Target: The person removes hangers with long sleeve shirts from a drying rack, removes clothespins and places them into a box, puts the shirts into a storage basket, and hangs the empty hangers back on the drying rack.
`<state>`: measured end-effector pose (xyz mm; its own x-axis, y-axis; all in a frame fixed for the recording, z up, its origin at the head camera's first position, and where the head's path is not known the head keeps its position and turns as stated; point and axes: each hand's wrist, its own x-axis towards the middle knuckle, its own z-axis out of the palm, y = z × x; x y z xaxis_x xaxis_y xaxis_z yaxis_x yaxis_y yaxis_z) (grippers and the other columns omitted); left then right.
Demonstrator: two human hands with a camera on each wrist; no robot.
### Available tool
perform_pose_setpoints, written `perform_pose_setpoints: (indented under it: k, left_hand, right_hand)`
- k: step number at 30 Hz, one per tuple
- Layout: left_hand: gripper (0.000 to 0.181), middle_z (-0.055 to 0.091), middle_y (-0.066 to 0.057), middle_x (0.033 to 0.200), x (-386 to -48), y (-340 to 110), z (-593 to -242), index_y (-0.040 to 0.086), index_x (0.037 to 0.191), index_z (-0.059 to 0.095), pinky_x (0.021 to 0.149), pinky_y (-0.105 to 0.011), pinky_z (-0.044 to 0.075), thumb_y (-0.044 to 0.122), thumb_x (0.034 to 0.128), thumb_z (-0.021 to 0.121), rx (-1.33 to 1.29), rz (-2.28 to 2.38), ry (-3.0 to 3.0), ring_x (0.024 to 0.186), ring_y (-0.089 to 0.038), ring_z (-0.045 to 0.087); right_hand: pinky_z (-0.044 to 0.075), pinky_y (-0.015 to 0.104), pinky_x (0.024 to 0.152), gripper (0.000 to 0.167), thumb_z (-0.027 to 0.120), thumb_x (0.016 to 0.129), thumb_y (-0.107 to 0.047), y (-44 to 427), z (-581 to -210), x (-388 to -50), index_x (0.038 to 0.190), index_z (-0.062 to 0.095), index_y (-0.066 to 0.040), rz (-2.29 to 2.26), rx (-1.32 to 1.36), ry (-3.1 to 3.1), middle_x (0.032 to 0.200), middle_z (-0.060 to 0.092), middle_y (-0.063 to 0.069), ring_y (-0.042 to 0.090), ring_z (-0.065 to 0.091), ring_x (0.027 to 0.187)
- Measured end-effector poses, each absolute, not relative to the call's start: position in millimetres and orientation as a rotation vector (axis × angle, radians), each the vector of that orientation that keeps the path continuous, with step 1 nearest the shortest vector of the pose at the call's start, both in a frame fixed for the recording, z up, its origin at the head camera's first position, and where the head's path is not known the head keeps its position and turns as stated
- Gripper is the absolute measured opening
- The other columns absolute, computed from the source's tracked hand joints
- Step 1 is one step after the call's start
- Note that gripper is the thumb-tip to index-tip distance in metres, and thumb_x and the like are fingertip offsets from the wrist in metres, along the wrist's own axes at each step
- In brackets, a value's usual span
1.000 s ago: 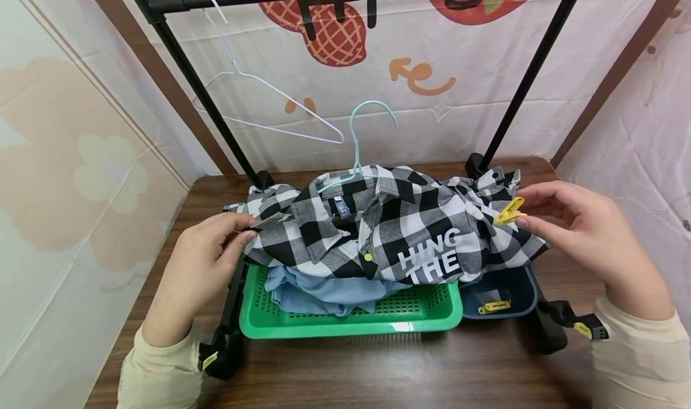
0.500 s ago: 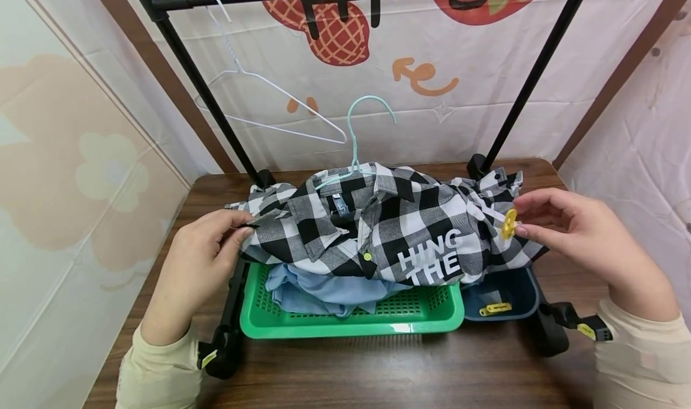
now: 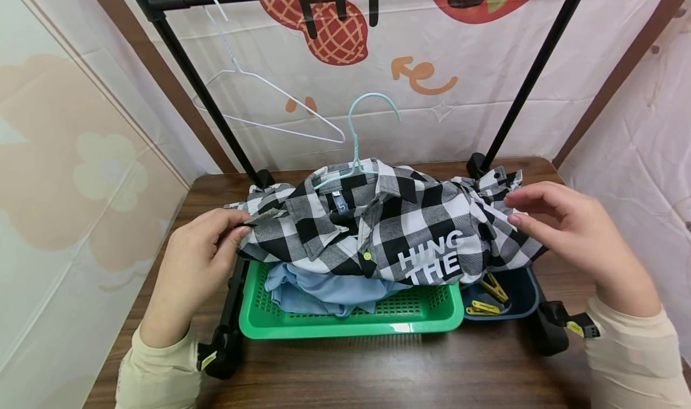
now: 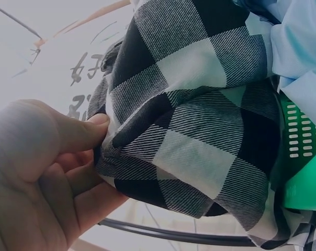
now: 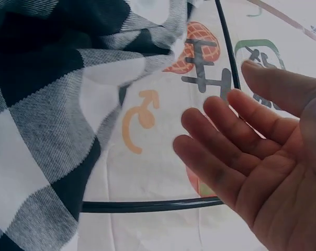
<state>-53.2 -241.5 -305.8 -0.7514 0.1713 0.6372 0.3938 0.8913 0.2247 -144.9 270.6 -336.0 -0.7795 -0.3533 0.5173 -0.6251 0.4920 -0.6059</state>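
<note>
A black-and-white checked shirt (image 3: 421,217) lies spread over a green basket (image 3: 351,331), with a mint hanger (image 3: 355,139) coming out of its collar. My left hand (image 3: 197,265) pinches the shirt's left side between thumb and fingers; the left wrist view shows the checked cloth (image 4: 194,162) held at the fingertips of that hand (image 4: 53,172). Beside the shirt's right side, my right hand (image 3: 588,241) is empty with its fingers apart. In the right wrist view the hand (image 5: 252,151) holds nothing. Yellow clips (image 3: 483,308) lie in a dark blue bin (image 3: 526,310).
Light blue cloth (image 3: 324,289) lies in the green basket under the shirt. A black rack (image 3: 186,61) stands around them, with a white hanger (image 3: 281,91) hooked on its top bar at the left. Brown wooden table (image 3: 378,373) shows in front.
The yellow clip that my right hand held is gone from its fingers, which have parted; two clips now show in the blue bin. My left hand keeps its pinch on the shirt.
</note>
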Motion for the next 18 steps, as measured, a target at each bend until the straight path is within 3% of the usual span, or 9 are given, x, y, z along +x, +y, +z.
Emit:
perform_pose_setpoints:
  k: [8,18]
  left_hand:
    - [0.021,0.071,0.0,0.091,-55.9,-242.8,-307.3,0.01,0.103,0.075,0.067,-0.02,0.037,-0.001,0.0859,0.079,-0.462,-0.501,-2.345,0.072,-0.007,0.048]
    - [0.021,0.072,-0.001,0.093,-57.8,-243.8,-302.4,0.007,0.102,0.075,0.069,-0.019,0.039,-0.005,0.0854,0.078,-0.525,-0.542,-2.318,0.074,-0.006,0.05]
  right_hand:
    - [0.04,0.004,0.087,0.04,0.084,0.08,0.004,252.3,-344.2,-151.7,0.115,0.073,-0.01,0.901,0.863,-2.372,0.113,0.072,-0.001,-0.014,0.057,0.106]
    - [0.034,0.003,0.097,0.046,0.082,0.084,0.0,235.4,-347.8,-151.4,0.127,0.07,-0.011,0.879,0.831,-2.387,0.122,0.071,0.002,-0.001,0.057,0.114]
